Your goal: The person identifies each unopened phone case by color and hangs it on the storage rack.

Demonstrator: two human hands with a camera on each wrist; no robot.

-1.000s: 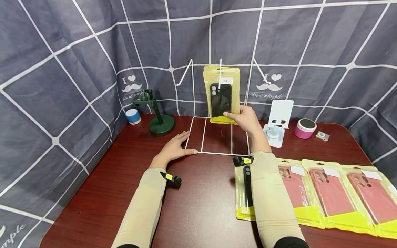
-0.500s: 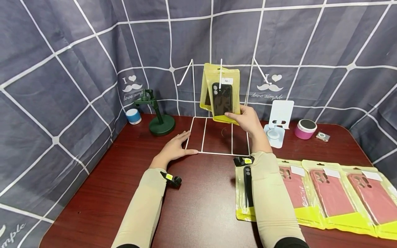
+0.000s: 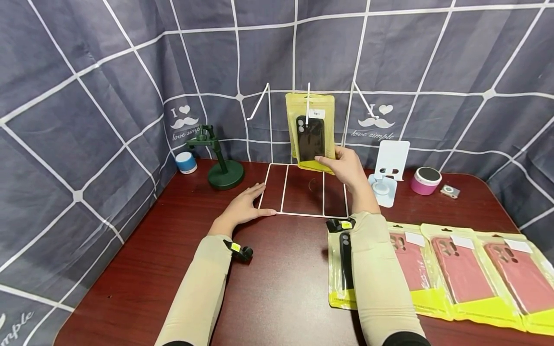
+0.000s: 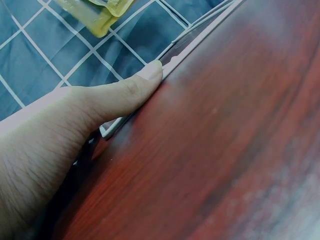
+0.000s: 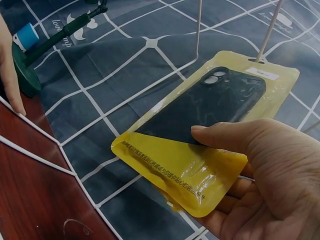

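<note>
Nearest, at 4 o'clock, three red-case packets (image 3: 463,269) line the table (image 3: 130,269) edge. Left hand (image 3: 242,207) lies flat, fingers relaxed, on the white wire rack (image 3: 303,214). Farther, at 12, right hand (image 3: 346,166) pinches the yellow packet (image 3: 310,132) by its bottom hem; it hangs on the middle hook (image 3: 308,103). Likely light, slick, floppy film; grip low. Open room left; white stand (image 3: 387,168) crowds 2 o'clock.
</note>
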